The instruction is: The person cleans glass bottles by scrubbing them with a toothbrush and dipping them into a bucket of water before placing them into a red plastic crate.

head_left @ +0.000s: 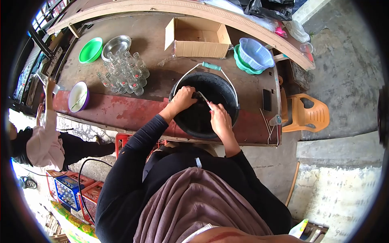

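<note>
Leaning in over a big black bucket [221, 87], this person has both hands in play right above its opening. The bucket sits on the table [121, 111], close to the front edge at 6 o'clock. The right hand [220, 118], around 5 o'clock on the rim, is clamped on a thin pale tool [206, 100], maybe a knife, that points toward 11. The left hand [182, 98], up at about 10, has its fingers curled in by a small dark thing [196, 95]; can't tell whether they're really pinching it, or what it is. The two hands are apart, with the tool bridging most of the gap.

The sketchy bit, imo: that tip aims straight at the left fingers. If it is a blade, a slip or too hard a push could mean a nick. Wet fingers would make that likelier, though it's hard to say if they're wet. A loose hold on the left could also drop the dark thing into the bucket, where it's too dark to see much.

Also, the handle [211, 66] stands toward 12, so a bump could flop it onto the wrists. The glass bottles [125, 75] at 10 o'clock are bunched tight; one careless elbow could topple several.
</note>
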A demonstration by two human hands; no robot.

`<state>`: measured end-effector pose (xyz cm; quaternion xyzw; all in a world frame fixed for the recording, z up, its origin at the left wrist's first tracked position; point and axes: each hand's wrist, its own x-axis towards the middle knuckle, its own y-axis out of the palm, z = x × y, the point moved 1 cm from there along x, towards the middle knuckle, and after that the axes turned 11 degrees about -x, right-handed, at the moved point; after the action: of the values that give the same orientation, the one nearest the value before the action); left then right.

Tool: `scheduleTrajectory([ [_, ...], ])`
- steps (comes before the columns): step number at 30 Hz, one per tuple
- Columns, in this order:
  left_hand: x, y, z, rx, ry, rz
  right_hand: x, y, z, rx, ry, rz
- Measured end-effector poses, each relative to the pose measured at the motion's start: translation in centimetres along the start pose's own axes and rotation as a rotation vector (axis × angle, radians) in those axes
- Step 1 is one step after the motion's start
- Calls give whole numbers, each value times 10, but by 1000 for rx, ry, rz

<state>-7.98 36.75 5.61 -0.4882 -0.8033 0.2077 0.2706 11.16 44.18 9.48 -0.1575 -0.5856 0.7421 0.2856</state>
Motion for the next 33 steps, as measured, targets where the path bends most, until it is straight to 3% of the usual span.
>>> scheduleTrajectory([
  [3, 2, 8, 2, -30, -32, -58, 4, 8, -19, -187, 68, 122],
  [5, 6, 12, 5, -64, -41, -112, 1, 2, -15, -129, 49, 78],
  [8, 8, 16, 15, -33, -87, -96, -5, -8, 1, -27, 12, 34],
  [10, 8, 16, 25, -3, 40, -64, -4, 5, -13, -137, 79, 136],
  [12, 7, 18, 32, 2, 51, -41, -4, 9, -20, -150, 92, 93],
  [16, 3, 16, 25, 38, -71, 25, -11, -5, 4, 54, -17, -11],
  [17, 5, 14, 22, 58, -154, 81, -13, 1, 1, 32, -22, 12],
  [20, 3, 18, 27, 52, -80, 63, -12, 7, -13, -159, 60, 137],
  [25, -2, 7, 7, -41, 18, -72, -22, -12, 2, 66, -21, -43],
  [30, -16, -16, -22, -113, 44, -112, -25, -6, -17, -91, 114, 78],
  [33, -30, -20, -29, -225, -32, -92, -27, -20, 5, 114, -55, -106],
])
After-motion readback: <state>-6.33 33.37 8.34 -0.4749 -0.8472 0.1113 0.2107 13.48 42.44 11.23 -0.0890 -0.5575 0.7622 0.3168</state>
